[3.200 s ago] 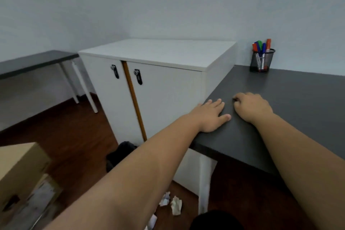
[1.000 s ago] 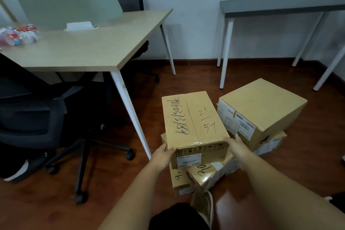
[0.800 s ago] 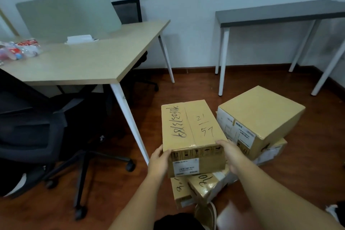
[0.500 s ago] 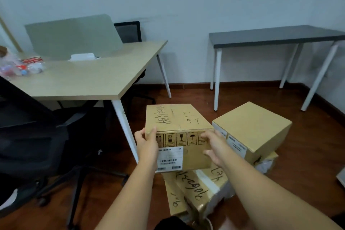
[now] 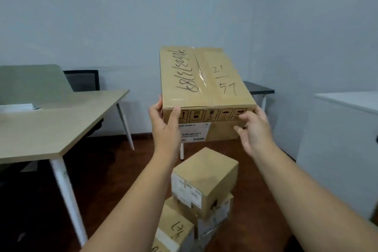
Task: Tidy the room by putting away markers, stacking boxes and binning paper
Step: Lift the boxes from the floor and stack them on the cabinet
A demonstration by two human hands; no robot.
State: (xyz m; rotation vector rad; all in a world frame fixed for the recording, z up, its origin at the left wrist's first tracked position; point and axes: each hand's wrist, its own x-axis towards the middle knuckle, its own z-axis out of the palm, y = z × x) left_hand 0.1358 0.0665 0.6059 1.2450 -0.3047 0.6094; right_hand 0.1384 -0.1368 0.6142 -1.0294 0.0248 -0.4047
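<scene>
Cardboard box (image 5: 204, 84) handwritten 21 over 57, white label (image 5: 194, 133) unreadable, left hand (image 5: 166, 129) and right hand (image 5: 254, 132) gripping its corners

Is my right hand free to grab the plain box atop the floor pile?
Probably not: the right hand and left hand both hold the marked box, high above that plain box.

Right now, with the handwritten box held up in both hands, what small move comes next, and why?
Probably lower it onto the plain-topped box below. The handwritten box is in the air, left hand and right hand holding its near corners, and the plain-topped box sits almost directly underneath, its flat top bare.
</scene>
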